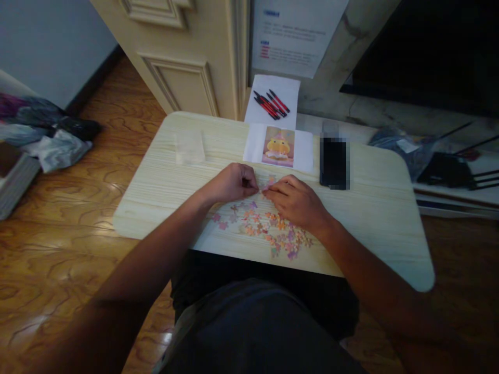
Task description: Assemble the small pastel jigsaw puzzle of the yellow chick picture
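Small jigsaw puzzle pieces in pink, orange and purple lie in a loose pile [288, 239] near the table's front edge. My left hand [237, 183] is closed, thumb and fingers pinched together just beyond the pile; whatever is in the pinch is too small to make out. Close beside it, the fingertips of my right hand [298, 201] close on a puzzle piece [268, 183] at a small cluster between the hands. The right palm hangs over the pile's far side and hides part of it. A few stray pink pieces [223, 225] lie left of the pile.
Beyond my hands is a sheet with a yellow cartoon picture [278, 146]. Right of it lies a black phone [334, 162]; a clear plastic bag [189, 147] is at left. Red and black pens [272, 105] rest on white paper behind the table [148, 192].
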`<action>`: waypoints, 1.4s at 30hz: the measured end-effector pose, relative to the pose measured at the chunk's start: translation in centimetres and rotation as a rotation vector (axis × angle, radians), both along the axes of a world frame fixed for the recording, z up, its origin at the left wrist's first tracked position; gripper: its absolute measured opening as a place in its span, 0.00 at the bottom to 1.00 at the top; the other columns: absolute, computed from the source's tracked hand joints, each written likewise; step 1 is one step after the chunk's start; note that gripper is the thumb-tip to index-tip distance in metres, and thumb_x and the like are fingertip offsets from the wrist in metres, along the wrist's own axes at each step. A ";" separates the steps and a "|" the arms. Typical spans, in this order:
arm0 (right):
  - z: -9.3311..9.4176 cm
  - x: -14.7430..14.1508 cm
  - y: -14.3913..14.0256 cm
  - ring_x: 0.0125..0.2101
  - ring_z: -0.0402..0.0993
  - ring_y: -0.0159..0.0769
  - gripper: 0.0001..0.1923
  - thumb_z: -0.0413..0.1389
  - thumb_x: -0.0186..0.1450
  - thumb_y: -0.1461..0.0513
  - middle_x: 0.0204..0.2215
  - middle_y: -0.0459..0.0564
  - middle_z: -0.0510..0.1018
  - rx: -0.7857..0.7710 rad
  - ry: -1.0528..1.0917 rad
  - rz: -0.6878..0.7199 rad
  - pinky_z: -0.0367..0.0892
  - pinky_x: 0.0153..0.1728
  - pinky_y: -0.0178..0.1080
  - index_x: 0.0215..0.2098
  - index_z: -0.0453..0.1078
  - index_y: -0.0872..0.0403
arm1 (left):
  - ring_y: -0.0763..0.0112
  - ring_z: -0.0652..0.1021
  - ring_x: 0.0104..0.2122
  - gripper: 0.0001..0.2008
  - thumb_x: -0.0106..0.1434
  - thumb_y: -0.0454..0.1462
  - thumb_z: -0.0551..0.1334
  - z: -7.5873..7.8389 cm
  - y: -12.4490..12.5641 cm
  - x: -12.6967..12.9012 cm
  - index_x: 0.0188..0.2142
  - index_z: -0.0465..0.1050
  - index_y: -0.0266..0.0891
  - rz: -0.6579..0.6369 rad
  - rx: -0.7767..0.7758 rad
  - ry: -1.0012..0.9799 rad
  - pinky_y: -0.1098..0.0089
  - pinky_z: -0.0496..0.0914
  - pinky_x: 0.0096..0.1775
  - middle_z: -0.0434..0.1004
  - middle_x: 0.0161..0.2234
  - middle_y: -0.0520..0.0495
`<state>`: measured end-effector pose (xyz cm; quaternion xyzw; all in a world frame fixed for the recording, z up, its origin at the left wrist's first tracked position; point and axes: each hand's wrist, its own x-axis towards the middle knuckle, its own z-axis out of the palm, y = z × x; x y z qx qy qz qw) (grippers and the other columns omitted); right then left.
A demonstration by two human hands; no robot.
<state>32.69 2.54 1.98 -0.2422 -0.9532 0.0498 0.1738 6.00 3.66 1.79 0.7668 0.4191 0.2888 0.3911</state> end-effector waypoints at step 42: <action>-0.2 1.7 2.0 0.68 0.73 0.57 0.34 0.68 0.73 0.55 0.69 0.58 0.78 -0.291 0.132 -0.143 0.70 0.70 0.64 0.75 0.69 0.49 | 0.71 0.78 0.33 0.11 0.63 0.35 0.75 -0.8 -0.3 -0.7 0.46 0.87 0.37 0.045 -0.009 0.026 0.69 0.72 0.37 0.83 0.35 0.47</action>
